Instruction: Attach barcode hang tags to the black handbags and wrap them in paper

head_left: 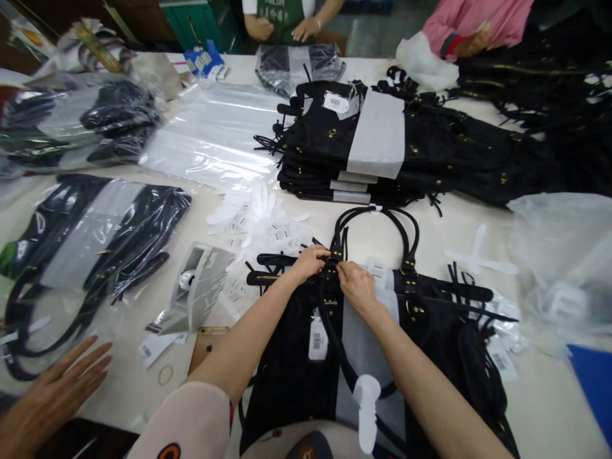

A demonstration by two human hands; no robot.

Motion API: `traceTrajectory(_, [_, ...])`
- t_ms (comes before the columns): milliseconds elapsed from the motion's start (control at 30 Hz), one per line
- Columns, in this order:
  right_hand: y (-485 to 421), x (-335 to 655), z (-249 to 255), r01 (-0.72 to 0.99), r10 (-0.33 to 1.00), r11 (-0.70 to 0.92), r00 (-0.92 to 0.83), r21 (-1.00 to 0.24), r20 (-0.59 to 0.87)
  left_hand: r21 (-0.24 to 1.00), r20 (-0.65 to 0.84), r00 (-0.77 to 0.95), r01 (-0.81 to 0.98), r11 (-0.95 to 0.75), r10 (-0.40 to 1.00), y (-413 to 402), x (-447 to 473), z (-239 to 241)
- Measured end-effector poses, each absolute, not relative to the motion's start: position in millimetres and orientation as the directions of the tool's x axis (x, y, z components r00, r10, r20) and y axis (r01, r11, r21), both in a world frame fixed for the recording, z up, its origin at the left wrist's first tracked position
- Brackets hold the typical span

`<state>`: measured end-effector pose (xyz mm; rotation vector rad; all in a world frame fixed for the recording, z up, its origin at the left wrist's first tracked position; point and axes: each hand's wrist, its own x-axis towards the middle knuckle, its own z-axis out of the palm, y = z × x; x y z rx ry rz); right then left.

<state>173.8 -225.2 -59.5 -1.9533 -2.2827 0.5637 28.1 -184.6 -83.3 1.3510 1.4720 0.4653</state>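
Observation:
A black handbag [296,357] with gold studs and looped handles lies flat before me, a grey paper band [351,389] across its middle. At the base of its far left handle, my left hand [308,262] pinches a black strap piece from the left. My right hand [357,285] closes on the same spot from the right, fingertips bent onto the strap. The exact bit between the fingers is hidden. A white barcode tag [318,338] hangs on the bag below my hands. One white handle wrap [367,408] sits on the near handle.
Stacked black bags [329,146] lie beyond. Clear plastic sleeves [215,127] and white tags [258,217] spread leftward. A tape dispenser [196,280] and phone [208,344] are beside my left arm. Another person's hand [62,389] rests near a wrapped bag [105,223]. Co-workers [282,19] stand opposite.

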Motion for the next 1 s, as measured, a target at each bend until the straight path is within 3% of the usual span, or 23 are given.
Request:
traceTrajectory(133, [-220.1, 163.0, -59.5, 0.932, 0.957, 0.143, -0.215, -0.332, -0.193, 0.636, -0.304, 0.293, 0.771, -0.036, 0.906, -183.9, 27.5, -78.8])
traceTrajectory(233, [-220.4, 176.6, -53.1, 0.923, 0.947, 0.200, -0.268, -0.329, -0.177, 0.427, -0.303, 0.281, 0.895, -0.134, 0.911, -188.4, 28.6, -74.3])
traceTrajectory(333, [-220.7, 205.8, -46.2, 0.916, 0.956, 0.209, -0.265, -0.342, -0.125, 0.323, -0.281, 0.287, 0.927, -0.191, 0.916, -195.4, 29.3, -70.0])
traceTrajectory(533, [-221.5, 245.4, -54.7, 0.947, 0.979, 0.042, -0.102, -0.317, -0.176, 0.219, -0.244, 0.239, 0.958, -0.187, 0.940, -202.1, 31.1, -63.1])
traceTrajectory(1000, [-198.0, 252.1, -68.1, 0.933, 0.911, 0.086, -0.216, -0.350, -0.352, 0.169, -0.197, 0.148, 0.979, -0.115, 0.969, -208.7, 28.1, -68.4])
